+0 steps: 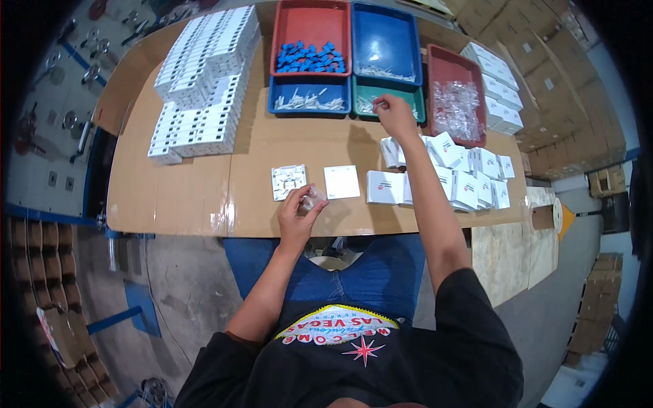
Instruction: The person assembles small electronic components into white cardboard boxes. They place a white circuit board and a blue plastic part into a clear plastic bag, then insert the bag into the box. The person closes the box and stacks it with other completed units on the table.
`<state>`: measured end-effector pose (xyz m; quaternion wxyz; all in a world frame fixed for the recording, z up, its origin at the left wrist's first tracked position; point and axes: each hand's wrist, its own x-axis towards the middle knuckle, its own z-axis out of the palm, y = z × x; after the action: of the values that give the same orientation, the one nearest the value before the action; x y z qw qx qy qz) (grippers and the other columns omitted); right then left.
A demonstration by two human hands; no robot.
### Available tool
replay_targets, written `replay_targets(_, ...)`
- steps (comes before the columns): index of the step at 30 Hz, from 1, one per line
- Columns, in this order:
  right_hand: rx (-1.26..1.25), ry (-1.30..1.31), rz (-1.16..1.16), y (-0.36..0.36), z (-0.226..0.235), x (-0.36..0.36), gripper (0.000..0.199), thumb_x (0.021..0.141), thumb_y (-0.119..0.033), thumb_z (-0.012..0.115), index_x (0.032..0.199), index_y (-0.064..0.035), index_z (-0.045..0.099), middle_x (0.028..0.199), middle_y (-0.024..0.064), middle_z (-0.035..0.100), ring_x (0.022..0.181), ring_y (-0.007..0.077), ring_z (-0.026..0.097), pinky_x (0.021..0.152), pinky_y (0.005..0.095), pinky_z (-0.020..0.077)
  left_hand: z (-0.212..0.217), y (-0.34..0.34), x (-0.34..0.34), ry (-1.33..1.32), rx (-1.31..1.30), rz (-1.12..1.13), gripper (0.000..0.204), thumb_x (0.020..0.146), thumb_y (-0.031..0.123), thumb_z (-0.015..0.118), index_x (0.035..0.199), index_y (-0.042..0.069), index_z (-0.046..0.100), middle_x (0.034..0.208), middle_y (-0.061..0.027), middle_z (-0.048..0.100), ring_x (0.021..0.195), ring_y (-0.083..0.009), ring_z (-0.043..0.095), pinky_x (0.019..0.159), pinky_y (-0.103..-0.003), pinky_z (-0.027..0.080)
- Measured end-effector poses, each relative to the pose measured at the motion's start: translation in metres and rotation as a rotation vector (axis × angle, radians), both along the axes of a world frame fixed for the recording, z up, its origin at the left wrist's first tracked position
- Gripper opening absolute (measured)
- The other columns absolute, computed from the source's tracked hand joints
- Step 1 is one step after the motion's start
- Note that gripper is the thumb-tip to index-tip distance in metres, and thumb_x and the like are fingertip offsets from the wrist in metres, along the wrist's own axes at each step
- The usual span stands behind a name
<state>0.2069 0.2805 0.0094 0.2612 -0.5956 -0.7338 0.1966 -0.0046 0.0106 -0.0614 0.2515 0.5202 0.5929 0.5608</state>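
My left hand [297, 212] is closed around a small clear plastic bag [313, 198] near the front of the table. Just beyond it lies an open white square plastic part [288, 182] with moulded details inside. A flat white square plate [341, 181] rests to the right of the bag. Stretched farther out, my right hand [396, 117] is over the front right edge of a green tray [388, 88] of small pale pieces. Its thumb and fingers are pinched together, and anything between them is too small to make out.
Stacked white units [204, 88] stand at the left. A red tray [311, 27] holds blue parts; blue trays [386, 41] hold white slim pieces. At the right, another red tray [454, 64] contains clear bags. White boxes [386, 188] lie piled below my right forearm.
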Motion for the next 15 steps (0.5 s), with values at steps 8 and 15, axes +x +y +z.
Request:
replay_targets(8, 0.037, -0.283, -0.113, 0.078, -0.047, 0.006, 0.035, 0.088, -0.031, 0.076, 0.117, -0.0127, 0.071, 0.113, 0.0182, 0.075, 0.107, 0.0401, 0.07, 0.09, 0.0512, 0.0556, 0.0, 0.0, 0.0, 0.02, 0.033, -0.017, 0.043, 0.081, 0.01, 0.088, 0.118, 0.0, 0.07, 0.1, -0.0096, 0.067, 0.09, -0.0198, 0.066, 0.078, -0.031, 0.052)
replay_targets(15, 0.062, -0.273, -0.134, 0.096, -0.075, 0.002, 0.033, 0.086, -0.02, 0.071, 0.118, -0.0123, 0.07, 0.111, 0.02, 0.075, 0.107, 0.041, 0.07, 0.09, 0.0517, 0.056, -0.003, -0.001, 0.0, -0.021, 0.033, -0.049, 0.04, 0.079, 0.006, 0.088, 0.113, -0.003, 0.069, 0.098, -0.0079, 0.064, 0.09, -0.0172, 0.062, 0.08, -0.029, 0.051)
